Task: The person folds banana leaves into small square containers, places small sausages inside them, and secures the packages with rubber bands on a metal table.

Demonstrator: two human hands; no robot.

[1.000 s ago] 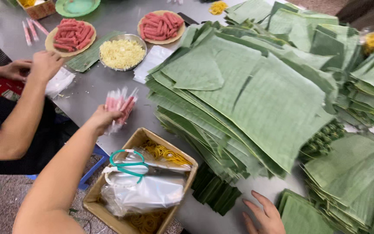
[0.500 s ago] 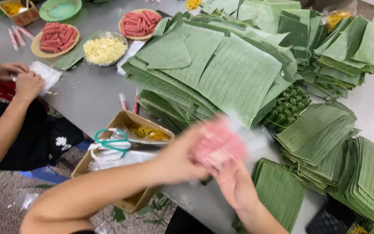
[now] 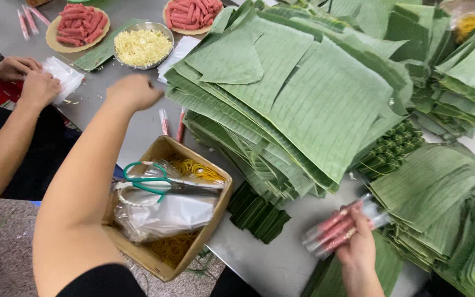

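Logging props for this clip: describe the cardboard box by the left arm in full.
The box is an open, brown cardboard tray at the table's near edge, right of the left arm. Inside lie green-handled scissors, a clear plastic bag and yellow rubber bands. No hand touches it; folded green leaves lie just right.

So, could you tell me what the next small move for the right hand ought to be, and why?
Probably set the bundle of wrapped pink sticks down on the bare table just beside it. The right hand grips the bundle over the leaf piles, while the left hand is fisted, raised above the table far off near two loose sticks.
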